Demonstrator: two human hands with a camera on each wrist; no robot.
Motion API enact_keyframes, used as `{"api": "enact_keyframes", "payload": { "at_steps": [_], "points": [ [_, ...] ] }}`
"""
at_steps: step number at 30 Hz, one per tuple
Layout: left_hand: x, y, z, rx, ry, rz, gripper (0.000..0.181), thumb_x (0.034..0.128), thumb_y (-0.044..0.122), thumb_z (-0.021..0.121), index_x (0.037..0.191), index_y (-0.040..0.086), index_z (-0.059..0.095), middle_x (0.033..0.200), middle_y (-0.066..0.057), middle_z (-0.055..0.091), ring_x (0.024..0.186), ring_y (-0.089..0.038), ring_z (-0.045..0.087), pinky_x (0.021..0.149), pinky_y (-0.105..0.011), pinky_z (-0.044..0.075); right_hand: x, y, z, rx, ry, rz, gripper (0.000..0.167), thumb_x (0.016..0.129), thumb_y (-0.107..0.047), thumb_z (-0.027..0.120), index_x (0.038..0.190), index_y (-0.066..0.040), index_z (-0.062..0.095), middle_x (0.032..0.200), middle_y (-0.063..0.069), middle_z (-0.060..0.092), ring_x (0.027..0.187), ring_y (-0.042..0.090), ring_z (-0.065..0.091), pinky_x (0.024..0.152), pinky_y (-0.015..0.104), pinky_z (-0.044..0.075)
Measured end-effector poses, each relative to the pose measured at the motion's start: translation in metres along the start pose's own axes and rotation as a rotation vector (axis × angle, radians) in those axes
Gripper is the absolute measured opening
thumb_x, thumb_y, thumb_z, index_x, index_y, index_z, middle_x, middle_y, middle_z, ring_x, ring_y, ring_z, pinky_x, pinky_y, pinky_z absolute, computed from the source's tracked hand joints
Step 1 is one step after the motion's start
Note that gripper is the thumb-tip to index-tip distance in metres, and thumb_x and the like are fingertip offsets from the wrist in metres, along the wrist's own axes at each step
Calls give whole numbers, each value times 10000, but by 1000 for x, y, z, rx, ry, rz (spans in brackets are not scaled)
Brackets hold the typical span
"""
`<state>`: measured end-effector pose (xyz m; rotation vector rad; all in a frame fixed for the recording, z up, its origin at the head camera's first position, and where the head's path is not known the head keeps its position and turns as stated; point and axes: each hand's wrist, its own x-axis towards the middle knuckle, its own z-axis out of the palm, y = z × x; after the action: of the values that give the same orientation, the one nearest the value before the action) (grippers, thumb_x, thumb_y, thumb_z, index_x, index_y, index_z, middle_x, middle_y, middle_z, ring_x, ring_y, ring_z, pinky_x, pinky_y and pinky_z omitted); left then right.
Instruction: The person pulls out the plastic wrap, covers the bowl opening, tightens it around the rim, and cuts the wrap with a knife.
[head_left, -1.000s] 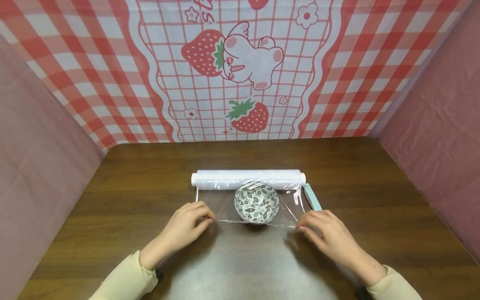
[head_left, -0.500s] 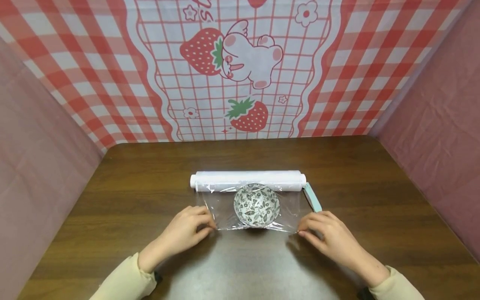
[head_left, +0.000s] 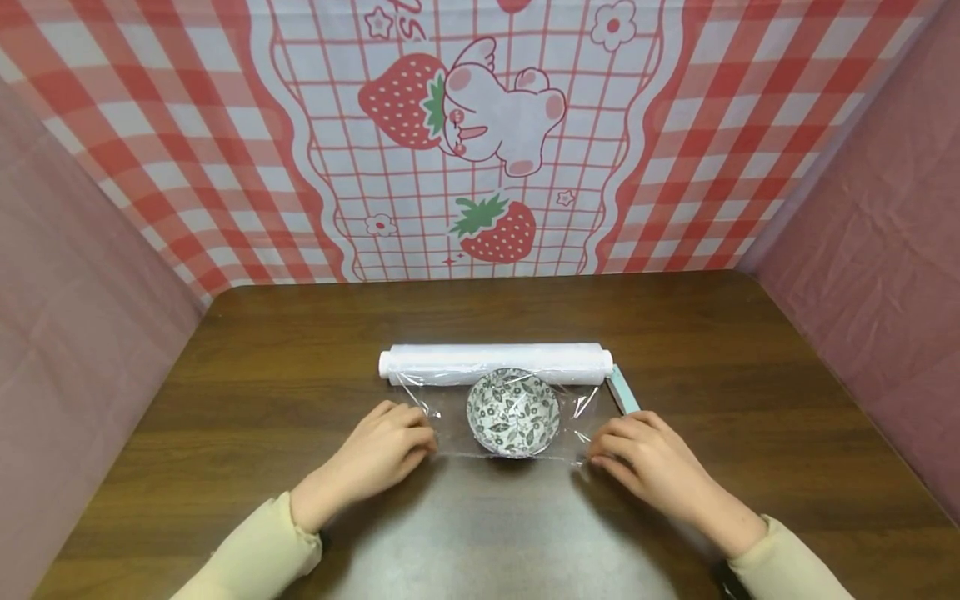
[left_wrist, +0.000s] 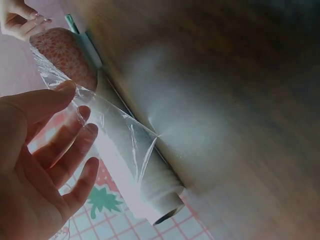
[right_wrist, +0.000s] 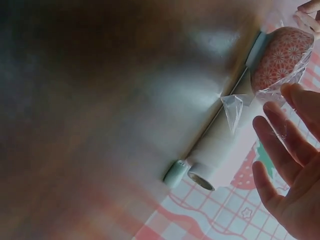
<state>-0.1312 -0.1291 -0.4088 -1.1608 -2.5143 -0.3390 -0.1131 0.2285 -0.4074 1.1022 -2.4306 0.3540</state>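
A patterned bowl (head_left: 513, 413) stands in front of a white roll of cling film (head_left: 495, 364), and clear film (head_left: 457, 429) from the roll lies over it. My left hand (head_left: 381, 454) pinches the film's near left corner between thumb and fingers. At the near right corner, my right hand (head_left: 652, 467) pinches the film the same way. The left wrist view shows the film (left_wrist: 107, 107) stretched from the left thumb and fingertips toward the roll (left_wrist: 135, 175). In the right wrist view the bowl's red-patterned outside (right_wrist: 282, 57) shows beside the roll (right_wrist: 220, 150).
A pale green tool (head_left: 622, 392), perhaps a cutter, lies at the roll's right end, partly behind the right hand. The brown wooden table (head_left: 225, 392) meets a red checked cloth (head_left: 480, 167) at its back, with pink cloth (head_left: 877, 242) along the sides.
The film's front edge has come nearer and lower in front of the bowl. The left hand has shifted slightly right, the right hand slightly left, both still pinching the film.
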Motion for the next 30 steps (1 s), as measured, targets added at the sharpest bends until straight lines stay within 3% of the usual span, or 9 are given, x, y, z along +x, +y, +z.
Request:
{"api": "enact_keyframes", "payload": {
  "at_steps": [6,9,14,16,21,27,30],
  "points": [
    [6,2,5,21,-10,-72,74,723,173,713,729,207,648,748,72,557,710,-124,540,647,-280,407,6,2,4,-44,-44,37,90,721,-211,707,802,-228,673,814,-127,586,779,62,563,781,341,399],
    [11,5,8,-49,-52,-157,58,727,144,709,750,183,672,759,63,603,728,-129,581,649,-287,463,9,1,6,-62,-69,70,114,736,-205,699,849,-213,690,824,-109,600,788,74,572,769,344,411],
    [20,15,9,-296,-171,-352,139,785,144,666,915,104,691,892,-20,680,835,-162,635,741,-328,508,16,-5,10,-9,-118,172,239,760,-235,704,991,-175,688,899,-64,647,844,127,607,772,367,456],
    [23,18,9,-382,-189,-423,205,800,149,651,989,76,676,970,-56,678,899,-186,632,789,-351,498,18,-9,12,38,-138,229,275,770,-238,701,1032,-158,676,931,-51,655,866,132,614,768,362,478],
    [24,25,12,-598,-150,-567,297,819,126,629,1096,19,624,1083,-132,642,956,-238,629,843,-379,486,21,-18,15,218,-159,383,292,799,-195,679,1065,-78,648,1002,5,660,923,150,618,792,340,497],
    [24,31,19,-890,-123,-722,376,833,100,606,1182,-29,549,1122,-199,614,1001,-289,614,894,-397,460,24,-29,16,463,-196,623,338,840,-208,633,1130,-37,600,1101,91,642,973,217,623,849,377,482],
    [24,35,20,-1040,-85,-789,406,832,70,590,1207,-63,513,1157,-234,582,1047,-324,584,926,-415,434,25,-33,17,634,-201,726,374,859,-183,607,1180,2,551,1126,149,624,1006,254,614,875,373,473]
  ]
}}
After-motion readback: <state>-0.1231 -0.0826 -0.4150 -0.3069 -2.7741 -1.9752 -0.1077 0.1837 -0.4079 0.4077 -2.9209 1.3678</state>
